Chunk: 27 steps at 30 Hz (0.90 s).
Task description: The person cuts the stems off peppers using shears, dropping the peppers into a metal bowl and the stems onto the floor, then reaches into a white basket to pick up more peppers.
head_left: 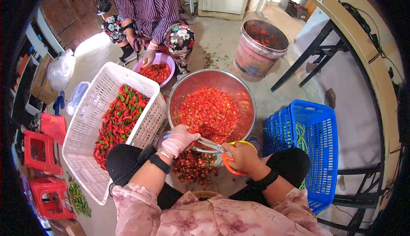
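My left hand (180, 141), in a thin pale glove, is closed around a red chili pepper (193, 130) at the near rim of a large metal bowl (247, 103). My right hand (242, 156) is bare and grips scissors (210, 143) with orange and yellow handles. Their blades point left toward the gloved fingers; the fingers partly hide the tips. Chopped red chili (209, 112) covers the bowl's bottom. Below the rim, between my legs, lies a heap of chili tops and stems (192, 167). Whole red and green chilies (119, 120) fill part of the white basket (83, 155) on my left.
Across from me a person (149, 10) sits over a purple basin (172, 67) of chopped chili, scissors in hand. A bucket (245, 61) stands beyond the bowl. A blue basket (322, 150) is on my right, red stools (40, 150) far left, a black-legged table (341, 27) right.
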{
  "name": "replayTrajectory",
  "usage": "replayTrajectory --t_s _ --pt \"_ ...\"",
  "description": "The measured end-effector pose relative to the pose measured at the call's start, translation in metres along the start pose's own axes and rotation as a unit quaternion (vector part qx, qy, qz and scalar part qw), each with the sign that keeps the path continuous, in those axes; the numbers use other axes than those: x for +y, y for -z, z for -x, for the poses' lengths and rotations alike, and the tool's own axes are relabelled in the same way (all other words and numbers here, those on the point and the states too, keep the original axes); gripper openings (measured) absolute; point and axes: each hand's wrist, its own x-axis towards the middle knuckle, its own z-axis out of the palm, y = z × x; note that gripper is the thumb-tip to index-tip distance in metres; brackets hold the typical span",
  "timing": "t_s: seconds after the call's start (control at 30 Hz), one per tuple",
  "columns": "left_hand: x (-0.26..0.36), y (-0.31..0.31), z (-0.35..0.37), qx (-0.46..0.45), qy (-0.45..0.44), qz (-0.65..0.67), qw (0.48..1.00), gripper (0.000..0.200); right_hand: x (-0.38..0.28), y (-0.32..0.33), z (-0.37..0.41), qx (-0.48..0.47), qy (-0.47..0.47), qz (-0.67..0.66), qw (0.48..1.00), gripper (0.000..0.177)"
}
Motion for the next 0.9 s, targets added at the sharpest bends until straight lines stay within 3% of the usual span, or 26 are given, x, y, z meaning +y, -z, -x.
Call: replayTrajectory --t_s 0.07,0.13,0.3,0.33,0.37,0.4,0.43,0.47,0.53,0.57,0.63,0.67,0.73,0.87,0.9 --pt "0.002 0.001 0.001 -0.025 0.016 0.018 0.999 0.036 -0.002 0.0 -0.001 -0.01 0.0 0.0 1.0 0.049" --pt "0.01 0.005 0.005 -0.05 0.032 0.035 0.998 0.031 -0.005 0.001 0.0 0.009 -0.004 -0.009 1.0 0.033" --pt "0.034 0.019 0.021 -0.044 0.124 0.231 0.964 0.019 -0.006 0.011 0.0 0.018 -0.027 0.011 0.999 0.039" --pt "0.032 0.019 0.019 -0.043 0.122 0.23 0.964 0.019 -0.005 0.015 0.0 0.023 -0.036 0.008 0.999 0.041" --pt "0.026 0.02 0.016 -0.019 0.093 0.341 0.935 0.018 0.0 0.013 0.0 0.026 -0.035 0.009 0.999 0.041" --pt "0.025 0.022 0.015 0.004 0.064 0.446 0.893 0.017 0.011 0.007 0.001 -0.004 -0.056 -0.1 0.993 0.043" --pt "0.026 0.024 0.015 0.0 0.066 0.453 0.889 0.014 0.018 0.001 0.002 -0.034 -0.076 -0.208 0.974 0.044" --pt "0.026 0.025 0.016 -0.001 0.064 0.452 0.89 0.014 0.02 -0.003 0.001 -0.031 -0.076 -0.208 0.975 0.044" --pt "0.028 0.021 0.018 -0.062 0.017 0.53 0.846 0.017 0.022 -0.009 0.001 -0.053 -0.06 -0.441 0.894 0.041" --pt "0.035 0.021 0.023 -0.058 0.019 0.531 0.845 0.019 0.018 -0.008 0.0 -0.051 -0.06 -0.44 0.895 0.041" --pt "0.037 0.019 0.028 -0.072 0.022 0.555 0.829 0.019 0.002 -0.008 -0.003 -0.104 -0.165 -0.603 0.774 0.038" --pt "0.037 0.018 0.03 -0.084 0.028 0.579 0.81 0.018 -0.001 -0.012 -0.004 -0.103 -0.166 -0.604 0.773 0.038" --pt "0.037 0.015 0.034 -0.096 0.026 0.58 0.808 0.017 -0.002 -0.019 -0.007 -0.114 -0.191 -0.663 0.715 0.037" --pt "0.036 0.005 0.037 -0.122 0.032 0.59 0.798 0.016 -0.004 -0.023 -0.014 -0.07 -0.151 -0.625 0.763 0.033" --pt "0.036 0.003 0.037 -0.124 0.048 0.601 0.788 0.015 -0.005 -0.019 -0.016 -0.064 -0.148 -0.582 0.797 0.031"
